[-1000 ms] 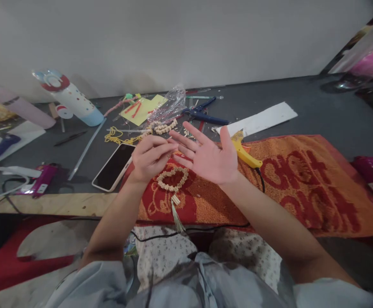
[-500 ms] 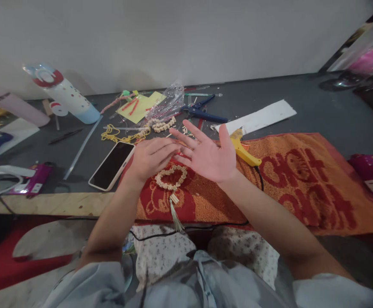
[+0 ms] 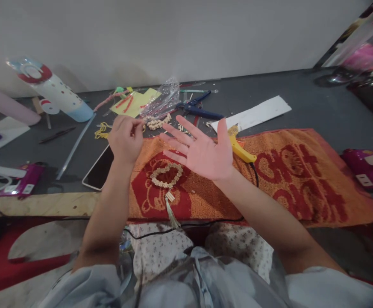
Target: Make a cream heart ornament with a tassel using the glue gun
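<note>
My right hand (image 3: 202, 149) is held palm up with fingers spread above the orange and red towel (image 3: 301, 179), holding nothing. My left hand (image 3: 124, 137) hovers to the left over the towel's edge and the phone (image 3: 99, 167), fingertips pinched together on something too small to make out. A ring of pale beads with a tassel (image 3: 166, 176) lies on the towel below and between both hands. More pale beads (image 3: 157, 123) and a clear plastic bag (image 3: 162, 102) lie just beyond my left hand.
A yellow glue gun (image 3: 240, 147) rests on the towel beside my right hand. Blue pliers (image 3: 196, 109), white paper strip (image 3: 253, 114), yellow cord (image 3: 102, 129), yellow card (image 3: 134, 102) and a decorated tube (image 3: 53, 92) lie on the grey floor. Magenta devices (image 3: 364, 171) sit right.
My left hand drew away from the right palm, moving left and farther out, with fingertips pinched. The right hand stayed open, palm up. The view shifted slightly.
</note>
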Motion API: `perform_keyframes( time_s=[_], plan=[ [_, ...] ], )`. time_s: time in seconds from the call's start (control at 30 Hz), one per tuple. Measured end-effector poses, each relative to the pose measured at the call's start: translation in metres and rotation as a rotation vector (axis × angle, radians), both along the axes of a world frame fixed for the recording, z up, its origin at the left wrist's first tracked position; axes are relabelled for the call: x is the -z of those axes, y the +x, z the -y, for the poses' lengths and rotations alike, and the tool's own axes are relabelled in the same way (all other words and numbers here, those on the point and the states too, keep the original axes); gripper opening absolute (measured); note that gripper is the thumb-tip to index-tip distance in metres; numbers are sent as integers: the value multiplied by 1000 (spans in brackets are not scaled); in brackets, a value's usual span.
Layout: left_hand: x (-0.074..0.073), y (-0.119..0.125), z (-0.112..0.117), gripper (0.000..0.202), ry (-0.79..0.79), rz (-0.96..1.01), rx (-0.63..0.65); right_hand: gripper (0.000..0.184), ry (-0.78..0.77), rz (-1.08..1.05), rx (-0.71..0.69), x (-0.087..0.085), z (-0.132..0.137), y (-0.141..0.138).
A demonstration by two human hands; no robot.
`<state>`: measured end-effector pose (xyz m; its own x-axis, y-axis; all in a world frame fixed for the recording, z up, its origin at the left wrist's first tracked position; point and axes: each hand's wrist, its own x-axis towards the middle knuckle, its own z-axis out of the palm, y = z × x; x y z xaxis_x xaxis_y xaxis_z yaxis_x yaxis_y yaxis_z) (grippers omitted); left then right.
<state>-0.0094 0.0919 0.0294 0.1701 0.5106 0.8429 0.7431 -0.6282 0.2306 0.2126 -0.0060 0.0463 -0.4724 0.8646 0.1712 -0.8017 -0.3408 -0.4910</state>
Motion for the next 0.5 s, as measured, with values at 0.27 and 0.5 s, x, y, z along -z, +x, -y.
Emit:
perform_keyframes(
  time_s=[0.27, 0.5],
  plan=[
    [18, -16, -25, 15, -191, -36, -83, 82, -1, -16, 17, -1, 1, -1],
    [29, -18, -36, 13, -232, -56, -71, 80, -42, -46, 38, -1, 0, 0]
  ],
)
